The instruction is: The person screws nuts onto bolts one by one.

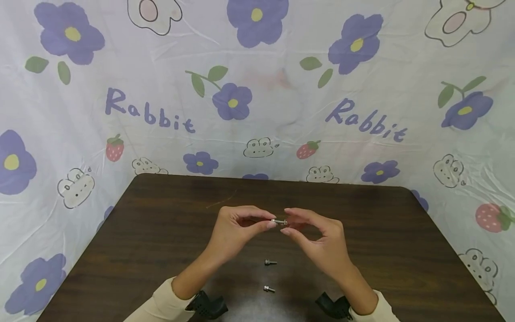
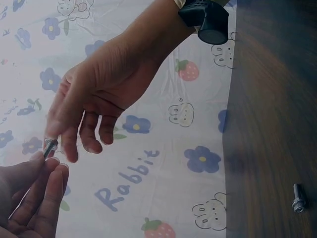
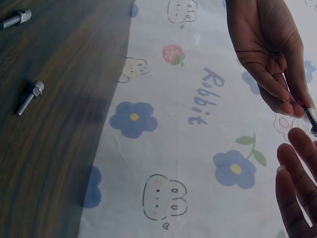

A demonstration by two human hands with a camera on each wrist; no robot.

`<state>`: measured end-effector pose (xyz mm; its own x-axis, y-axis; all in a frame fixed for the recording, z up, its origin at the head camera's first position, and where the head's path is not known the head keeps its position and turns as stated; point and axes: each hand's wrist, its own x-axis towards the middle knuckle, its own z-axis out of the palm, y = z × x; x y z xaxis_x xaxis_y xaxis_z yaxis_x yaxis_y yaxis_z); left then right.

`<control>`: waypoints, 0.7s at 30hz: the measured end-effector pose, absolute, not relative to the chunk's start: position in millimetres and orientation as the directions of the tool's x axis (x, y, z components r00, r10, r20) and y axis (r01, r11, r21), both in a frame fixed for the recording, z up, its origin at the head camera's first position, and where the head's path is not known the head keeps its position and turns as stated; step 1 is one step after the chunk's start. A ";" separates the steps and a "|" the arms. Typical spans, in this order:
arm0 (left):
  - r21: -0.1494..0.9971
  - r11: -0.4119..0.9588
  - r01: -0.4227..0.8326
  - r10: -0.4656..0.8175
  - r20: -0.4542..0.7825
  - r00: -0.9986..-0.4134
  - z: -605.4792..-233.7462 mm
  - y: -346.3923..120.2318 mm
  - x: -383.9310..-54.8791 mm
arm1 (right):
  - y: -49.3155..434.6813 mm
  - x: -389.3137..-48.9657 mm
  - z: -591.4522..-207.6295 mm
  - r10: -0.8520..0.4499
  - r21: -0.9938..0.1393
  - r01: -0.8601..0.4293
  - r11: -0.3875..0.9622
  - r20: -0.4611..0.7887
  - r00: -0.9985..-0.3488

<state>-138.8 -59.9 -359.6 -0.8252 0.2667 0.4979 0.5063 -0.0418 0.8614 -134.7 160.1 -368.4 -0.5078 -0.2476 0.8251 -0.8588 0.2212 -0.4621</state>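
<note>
My left hand (image 1: 237,228) pinches a small silver bolt (image 1: 279,222) between thumb and fingertips by its shank end, above the table. The bolt's head points toward my right hand (image 1: 322,237). That hand's thumb and index finger stand apart around the head, with a gap showing on both sides. In the left wrist view the bolt (image 2: 50,146) sticks up from the left fingertips. Seen from the right wrist, the bolt (image 3: 310,120) is partly cut off at the frame's edge.
Two more bolts lie on the dark wooden table (image 1: 161,250): one bolt (image 1: 270,262) below the hands, another bolt (image 1: 269,289) nearer the front. A patterned cloth (image 1: 281,112) hangs behind the table. Black wrist cameras sit on both forearms.
</note>
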 end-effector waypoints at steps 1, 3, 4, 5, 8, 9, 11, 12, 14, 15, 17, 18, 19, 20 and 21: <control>0.862 -0.043 0.505 0.267 0.497 -0.826 -359.4 -60.2 -138.9 | 160.1 -135.1 -368.2 -0.253 -0.453 -0.865 0.216 0.830 -0.498; 0.864 -0.043 0.502 0.269 0.494 -0.827 -359.5 -60.5 -139.5 | 160.0 -135.4 -367.8 -0.261 -0.436 -0.873 0.216 0.836 -0.482; 0.865 -0.041 0.500 0.270 0.491 -0.828 -359.7 -60.5 -139.6 | 159.9 -135.3 -367.9 -0.263 -0.431 -0.876 0.216 0.838 -0.478; 0.866 -0.040 0.498 0.273 0.489 -0.828 -360.0 -60.6 -139.8 | 159.8 -135.0 -367.9 -0.265 -0.428 -0.877 0.218 0.839 -0.475; 0.866 -0.039 0.498 0.277 0.488 -0.828 -361.7 -60.7 -140.1 | 159.4 -134.3 -368.0 -0.266 -0.425 -0.876 0.227 0.838 -0.476; 0.866 -0.039 0.498 0.277 0.489 -0.827 -362.2 -60.7 -140.1 | 159.2 -134.2 -368.1 -0.265 -0.426 -0.875 0.230 0.838 -0.478; 0.864 -0.047 0.500 0.279 0.493 -0.824 -362.9 -60.9 -140.2 | 158.8 -134.1 -368.2 -0.264 -0.429 -0.872 0.235 0.836 -0.482; 0.863 -0.050 0.503 0.279 0.495 -0.823 -363.1 -60.9 -140.2 | 158.7 -134.2 -368.3 -0.263 -0.430 -0.871 0.237 0.835 -0.484; 0.863 -0.053 0.503 0.281 0.496 -0.821 -363.4 -60.9 -140.3 | 158.5 -134.4 -368.6 -0.262 -0.434 -0.868 0.242 0.832 -0.489; 0.863 -0.055 0.502 0.283 0.496 -0.821 -363.4 -60.8 -140.3 | 158.5 -134.5 -368.9 -0.262 -0.437 -0.867 0.241 0.831 -0.491; 0.864 -0.058 0.500 0.285 0.494 -0.821 -363.3 -60.7 -140.1 | 158.3 -134.8 -369.7 -0.260 -0.440 -0.866 0.237 0.830 -0.493; 0.865 -0.060 0.498 0.286 0.492 -0.822 -363.4 -60.6 -140.1 | 158.1 -135.0 -370.3 -0.260 -0.442 -0.866 0.234 0.830 -0.494; 0.867 -0.060 0.495 0.286 0.490 -0.823 -363.3 -60.4 -140.2 | 157.9 -135.2 -370.7 -0.260 -0.444 -0.866 0.229 0.830 -0.494; 0.867 -0.064 0.494 0.287 0.490 -0.823 -363.0 -60.1 -140.1 | 157.7 -135.5 -371.0 -0.259 -0.446 -0.866 0.224 0.830 -0.495; 0.867 -0.066 0.494 0.287 0.491 -0.823 -362.9 -59.9 -140.4 | 157.5 -135.7 -371.4 -0.259 -0.449 -0.866 0.219 0.829 -0.496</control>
<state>-140.4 -59.9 -362.9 -0.8228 0.2867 0.4907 0.4940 -0.0660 0.8670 -135.7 157.5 -371.4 -0.4957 -0.2595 0.8288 -0.8661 0.2192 -0.4493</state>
